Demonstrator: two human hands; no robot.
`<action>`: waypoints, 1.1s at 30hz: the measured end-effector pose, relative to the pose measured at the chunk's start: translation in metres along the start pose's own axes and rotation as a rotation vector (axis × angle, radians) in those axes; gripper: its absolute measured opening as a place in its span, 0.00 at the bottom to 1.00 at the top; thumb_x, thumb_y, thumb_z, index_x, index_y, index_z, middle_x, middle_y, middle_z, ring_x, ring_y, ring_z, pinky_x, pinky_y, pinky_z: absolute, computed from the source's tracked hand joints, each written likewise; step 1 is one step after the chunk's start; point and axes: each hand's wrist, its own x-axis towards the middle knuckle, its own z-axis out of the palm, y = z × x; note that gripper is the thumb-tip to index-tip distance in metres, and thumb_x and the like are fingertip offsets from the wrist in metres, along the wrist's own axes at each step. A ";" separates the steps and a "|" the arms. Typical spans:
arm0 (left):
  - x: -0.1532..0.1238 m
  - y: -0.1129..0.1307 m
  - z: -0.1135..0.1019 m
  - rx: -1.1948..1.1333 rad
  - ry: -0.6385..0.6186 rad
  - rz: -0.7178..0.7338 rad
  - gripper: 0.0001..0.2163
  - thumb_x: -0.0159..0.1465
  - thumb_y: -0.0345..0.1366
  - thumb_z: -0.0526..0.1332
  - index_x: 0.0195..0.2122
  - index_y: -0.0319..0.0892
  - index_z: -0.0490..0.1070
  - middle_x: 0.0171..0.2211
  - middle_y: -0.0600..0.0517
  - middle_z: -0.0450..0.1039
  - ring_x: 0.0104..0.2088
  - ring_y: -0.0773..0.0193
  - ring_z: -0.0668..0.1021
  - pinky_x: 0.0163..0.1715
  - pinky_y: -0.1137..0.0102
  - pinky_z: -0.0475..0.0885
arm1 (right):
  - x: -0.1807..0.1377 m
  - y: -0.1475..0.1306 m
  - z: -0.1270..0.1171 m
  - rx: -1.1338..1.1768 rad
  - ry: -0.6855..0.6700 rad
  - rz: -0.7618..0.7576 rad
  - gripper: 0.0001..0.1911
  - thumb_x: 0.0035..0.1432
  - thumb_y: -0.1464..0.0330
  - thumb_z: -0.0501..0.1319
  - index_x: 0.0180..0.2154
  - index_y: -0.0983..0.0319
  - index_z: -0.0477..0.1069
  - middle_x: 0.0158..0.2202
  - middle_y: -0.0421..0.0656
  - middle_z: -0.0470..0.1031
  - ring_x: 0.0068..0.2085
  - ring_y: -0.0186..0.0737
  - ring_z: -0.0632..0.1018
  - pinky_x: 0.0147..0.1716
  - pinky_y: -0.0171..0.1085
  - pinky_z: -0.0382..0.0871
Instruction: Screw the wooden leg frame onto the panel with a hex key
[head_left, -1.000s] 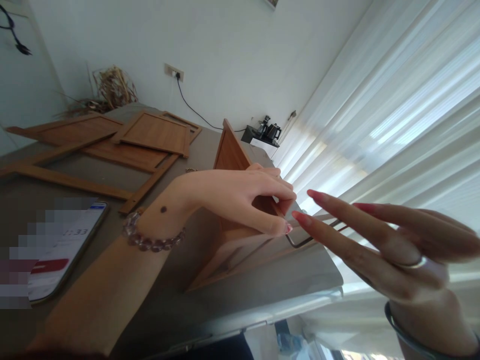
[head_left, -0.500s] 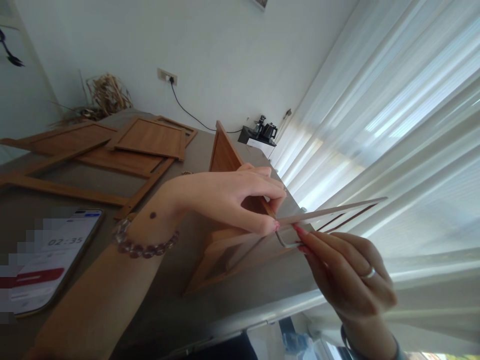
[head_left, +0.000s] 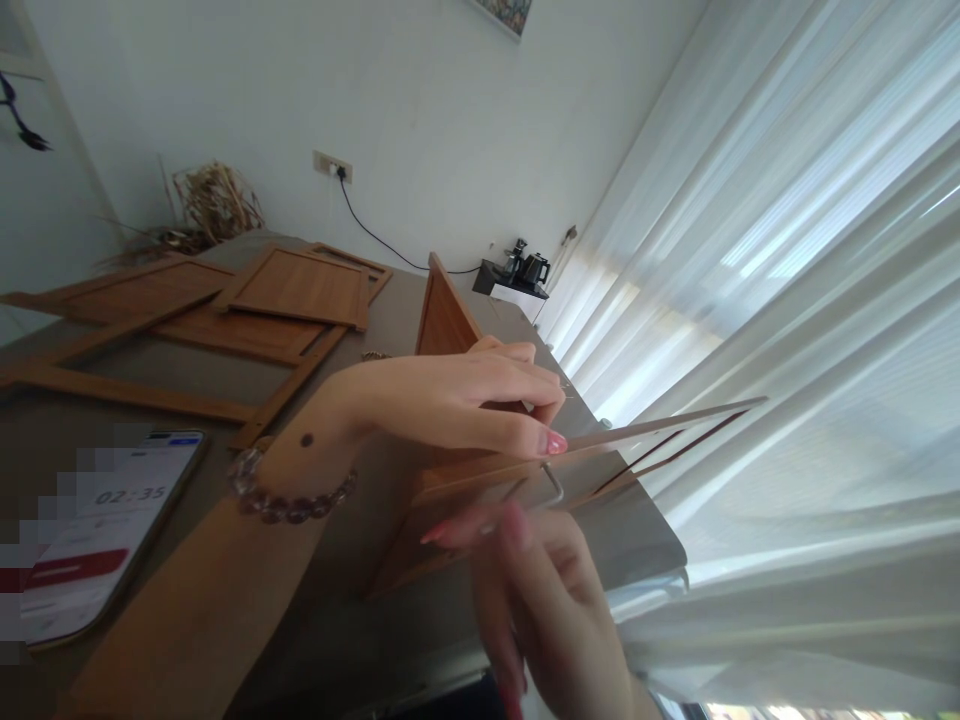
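My left hand (head_left: 457, 400) is closed over the joint of a wooden frame (head_left: 637, 432), its thumb lying along the edge. Behind that hand a wooden panel (head_left: 444, 310) stands upright, joined or pressed to the frame; the hand hides the contact. A bent silver hex key (head_left: 555, 482) sticks out at the edge just below my left thumb, its tip hidden at the wood. My right hand (head_left: 555, 590) is apart from the key, below and left of it, smeared by motion, with fingers spread and nothing visible in them.
Several wooden frames and panels (head_left: 300, 285) lie stacked on the grey table (head_left: 390, 320) at the left. A phone showing a timer (head_left: 112, 540) lies near my left forearm. White curtains (head_left: 712, 300) hang along the right. Dried stalks (head_left: 217, 200) and a kettle (head_left: 535, 270) stand farther back.
My right hand has let go of the hex key and moved left and down. The key stays at the wood, turned to a different angle. My left hand keeps its hold.
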 end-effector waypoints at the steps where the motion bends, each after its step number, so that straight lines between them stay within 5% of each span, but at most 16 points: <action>1: 0.000 0.000 0.000 0.000 0.001 -0.004 0.15 0.67 0.48 0.50 0.29 0.44 0.58 0.29 0.53 0.63 0.40 0.58 0.63 0.43 0.64 0.56 | 0.002 -0.003 0.004 0.136 -0.029 -0.004 0.23 0.70 0.56 0.48 0.45 0.57 0.78 0.10 0.31 0.53 0.11 0.24 0.53 0.12 0.29 0.43; 5: 0.001 0.000 -0.001 -0.035 0.000 0.020 0.16 0.69 0.48 0.47 0.29 0.44 0.60 0.29 0.53 0.64 0.39 0.58 0.64 0.45 0.64 0.56 | 0.012 -0.011 0.014 0.358 -0.039 -0.175 0.21 0.70 0.60 0.47 0.46 0.54 0.78 0.08 0.29 0.43 0.10 0.26 0.48 0.13 0.29 0.46; 11: 0.001 -0.001 0.001 -0.035 0.035 0.042 0.17 0.70 0.48 0.47 0.29 0.44 0.61 0.29 0.53 0.66 0.40 0.59 0.65 0.46 0.64 0.57 | 0.019 -0.008 0.016 0.204 -0.111 -0.437 0.25 0.71 0.58 0.39 0.63 0.47 0.62 0.05 0.25 0.34 0.06 0.28 0.44 0.12 0.29 0.51; 16: -0.001 -0.004 0.004 -0.023 0.062 0.041 0.12 0.64 0.47 0.59 0.32 0.43 0.66 0.32 0.55 0.67 0.41 0.60 0.66 0.47 0.66 0.58 | 0.007 -0.010 0.007 -0.107 0.197 -0.327 0.28 0.72 0.59 0.29 0.70 0.53 0.33 0.08 0.22 0.16 0.08 0.33 0.32 0.15 0.35 0.50; 18: -0.001 -0.005 0.004 -0.005 0.058 0.059 0.10 0.62 0.44 0.61 0.33 0.43 0.66 0.33 0.55 0.67 0.41 0.61 0.66 0.49 0.66 0.57 | 0.001 -0.007 0.002 -0.212 0.178 -0.260 0.29 0.71 0.59 0.26 0.70 0.57 0.29 0.09 0.23 0.16 0.08 0.34 0.33 0.17 0.37 0.52; 20: -0.001 -0.004 0.004 -0.003 0.052 0.065 0.10 0.62 0.43 0.61 0.32 0.43 0.65 0.32 0.56 0.67 0.41 0.61 0.65 0.48 0.66 0.57 | -0.004 0.000 -0.003 -0.299 0.122 -0.261 0.30 0.71 0.60 0.24 0.70 0.58 0.33 0.08 0.23 0.18 0.09 0.36 0.37 0.19 0.37 0.53; 23: -0.001 -0.003 0.003 -0.010 0.058 0.060 0.11 0.63 0.43 0.60 0.30 0.43 0.62 0.32 0.56 0.67 0.41 0.61 0.65 0.45 0.67 0.57 | -0.014 0.006 -0.013 -0.400 0.250 -0.375 0.35 0.69 0.59 0.22 0.68 0.54 0.49 0.07 0.25 0.25 0.10 0.36 0.40 0.21 0.37 0.53; 26: -0.002 -0.004 0.004 0.006 0.065 0.042 0.10 0.61 0.43 0.60 0.30 0.44 0.61 0.31 0.55 0.66 0.41 0.60 0.64 0.44 0.67 0.57 | -0.031 -0.009 -0.029 -0.580 0.188 -0.320 0.36 0.70 0.58 0.27 0.55 0.53 0.70 0.07 0.30 0.41 0.10 0.35 0.47 0.21 0.38 0.54; 29: -0.002 -0.005 0.004 0.023 0.050 0.033 0.10 0.61 0.43 0.59 0.31 0.44 0.61 0.31 0.55 0.66 0.41 0.59 0.64 0.44 0.66 0.57 | -0.040 -0.032 -0.040 -0.674 0.186 -0.372 0.29 0.69 0.58 0.36 0.42 0.52 0.75 0.08 0.34 0.50 0.12 0.35 0.52 0.22 0.39 0.57; 31: -0.001 -0.005 0.003 0.028 0.043 0.033 0.11 0.62 0.44 0.59 0.31 0.44 0.61 0.31 0.55 0.66 0.41 0.60 0.64 0.45 0.66 0.57 | -0.036 -0.039 -0.042 -0.654 0.388 -0.601 0.26 0.69 0.61 0.36 0.42 0.54 0.73 0.09 0.33 0.48 0.13 0.36 0.52 0.22 0.40 0.57; 33: 0.000 -0.004 0.002 0.033 0.031 0.040 0.12 0.64 0.46 0.57 0.30 0.44 0.61 0.30 0.55 0.66 0.41 0.60 0.65 0.46 0.66 0.57 | -0.024 -0.039 -0.045 -0.713 0.516 -0.854 0.16 0.68 0.64 0.45 0.44 0.56 0.71 0.15 0.35 0.60 0.18 0.37 0.63 0.25 0.39 0.61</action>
